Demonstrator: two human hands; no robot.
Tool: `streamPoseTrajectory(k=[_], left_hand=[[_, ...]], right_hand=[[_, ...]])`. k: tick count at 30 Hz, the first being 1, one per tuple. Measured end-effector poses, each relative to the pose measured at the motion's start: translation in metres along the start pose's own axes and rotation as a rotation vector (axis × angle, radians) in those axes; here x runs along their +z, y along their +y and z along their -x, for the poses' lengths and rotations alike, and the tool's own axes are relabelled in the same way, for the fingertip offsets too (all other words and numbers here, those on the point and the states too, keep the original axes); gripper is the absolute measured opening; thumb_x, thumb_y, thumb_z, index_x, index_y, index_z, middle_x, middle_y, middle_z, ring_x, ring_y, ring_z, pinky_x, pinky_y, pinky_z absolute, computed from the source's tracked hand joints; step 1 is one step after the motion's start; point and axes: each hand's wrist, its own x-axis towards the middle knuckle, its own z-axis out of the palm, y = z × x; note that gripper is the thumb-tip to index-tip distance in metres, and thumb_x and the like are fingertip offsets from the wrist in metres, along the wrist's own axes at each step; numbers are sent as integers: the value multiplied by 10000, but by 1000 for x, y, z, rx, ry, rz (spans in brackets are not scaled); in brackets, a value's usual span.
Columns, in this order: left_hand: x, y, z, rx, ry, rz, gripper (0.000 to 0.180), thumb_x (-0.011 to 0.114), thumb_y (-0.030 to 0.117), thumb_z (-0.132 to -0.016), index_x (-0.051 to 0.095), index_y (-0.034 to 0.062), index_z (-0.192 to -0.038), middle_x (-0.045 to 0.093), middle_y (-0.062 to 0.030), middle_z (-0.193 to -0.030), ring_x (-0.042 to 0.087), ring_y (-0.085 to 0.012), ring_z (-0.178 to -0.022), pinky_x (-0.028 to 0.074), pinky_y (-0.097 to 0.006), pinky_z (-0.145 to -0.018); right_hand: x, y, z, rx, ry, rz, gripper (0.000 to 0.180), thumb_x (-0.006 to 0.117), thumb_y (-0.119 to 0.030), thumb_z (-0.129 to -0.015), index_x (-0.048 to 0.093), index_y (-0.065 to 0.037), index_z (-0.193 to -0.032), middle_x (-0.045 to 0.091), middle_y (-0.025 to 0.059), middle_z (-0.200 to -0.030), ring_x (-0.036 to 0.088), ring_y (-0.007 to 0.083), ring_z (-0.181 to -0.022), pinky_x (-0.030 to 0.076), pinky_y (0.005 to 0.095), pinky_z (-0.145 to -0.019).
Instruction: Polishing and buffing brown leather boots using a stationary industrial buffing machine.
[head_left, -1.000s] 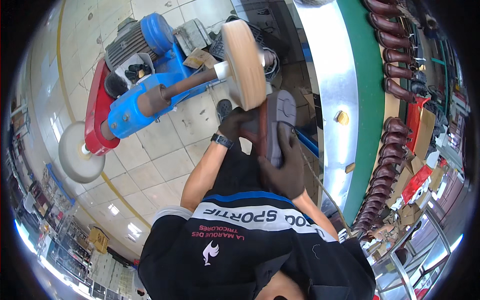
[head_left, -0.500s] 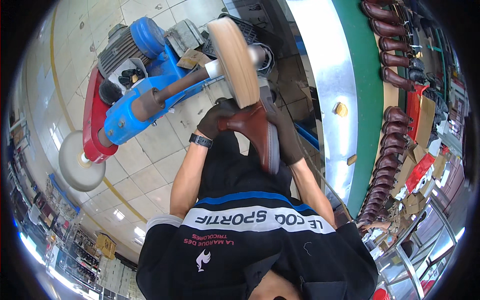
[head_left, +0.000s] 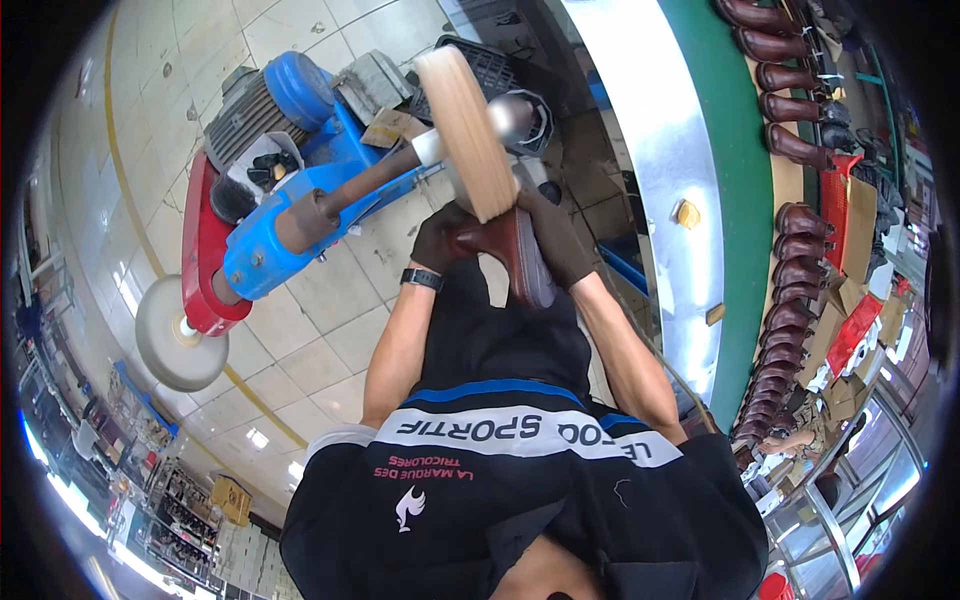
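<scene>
A glossy brown leather boot (head_left: 515,245) with a dark sole is held up against the rim of a tan buffing wheel (head_left: 465,140), whose surface is smeared as if spinning. My left hand (head_left: 438,238), in a dark glove, grips the boot's shaft side. My right hand (head_left: 557,238), gloved too, is wrapped round the sole side, away from me. The wheel hides part of the boot's upper and some of my left fingers.
The blue polishing machine (head_left: 270,245) with its motor stands left of the wheel. A pale second wheel (head_left: 180,335) is at its near end. On the right runs a green conveyor (head_left: 745,215) with a shiny metal edge and rows of brown boots (head_left: 795,250). A black crate (head_left: 480,75) lies behind the wheel.
The boot has tilted and moved a little up and left against the wheel, so less of its upper shows. Both hands moved with it, and the whole view shifted slightly.
</scene>
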Motion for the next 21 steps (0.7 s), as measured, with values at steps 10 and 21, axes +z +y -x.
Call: streamPoseTrajectory(k=[10,21], left_hand=[[-6,42,-36,-201,-37,563,910,335,675,-820,273,-74,-1333,401,-240,-1319,363,-363,-1244,313,-547,-971],[-16,-14,-61,-407,-422,1738,754,375,582,-808,366,4,-1291,473,-186,-1251,469,-317,-1144,364,-509,-932]], right_hand=[[10,24,-32,145,146,-300,454,375,-359,-883,563,-4,-1095,607,186,-1050,564,227,-952,399,329,-843],[6,70,-101,521,-79,-819,511,448,-475,-807,588,-14,-977,618,132,-886,585,225,-745,471,352,-658]])
